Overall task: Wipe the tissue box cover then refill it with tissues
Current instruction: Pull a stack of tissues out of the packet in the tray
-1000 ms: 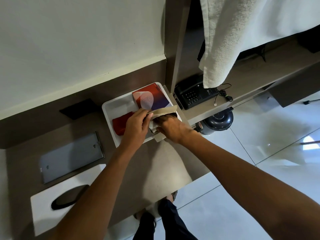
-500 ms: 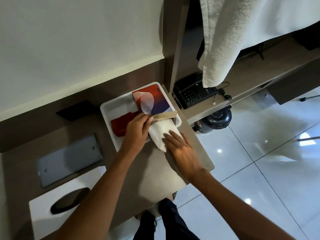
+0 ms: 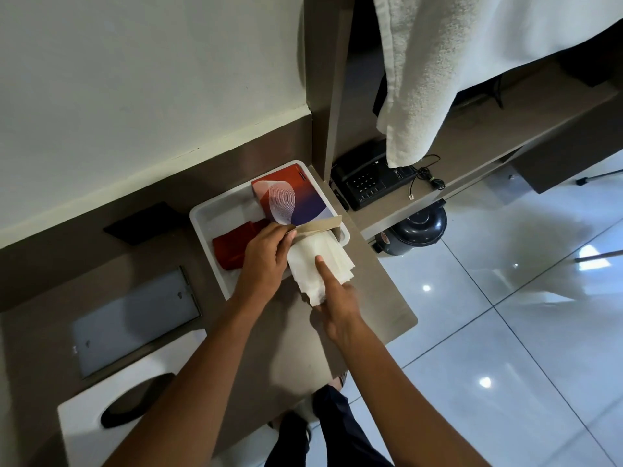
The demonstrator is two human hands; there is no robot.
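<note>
A red and blue tissue carton lies in a white tray on the brown desk. My left hand holds the carton's torn-open cardboard flap. A white stack of tissues sticks halfway out of the carton, over the tray's rim and onto the desk. My right hand grips the near end of that stack, index finger laid on top. The white tissue box cover with a dark oval slot lies at the near left of the desk. A red cloth lies in the tray.
A grey tablet-like panel lies flat on the desk beside the cover. A black telephone sits on a lower shelf to the right, a white towel hanging above it. A dark round pot stands on the tiled floor.
My right hand came out of the carton and drew the tissue stack toward me onto the desk. The left hand stayed on the flap.
</note>
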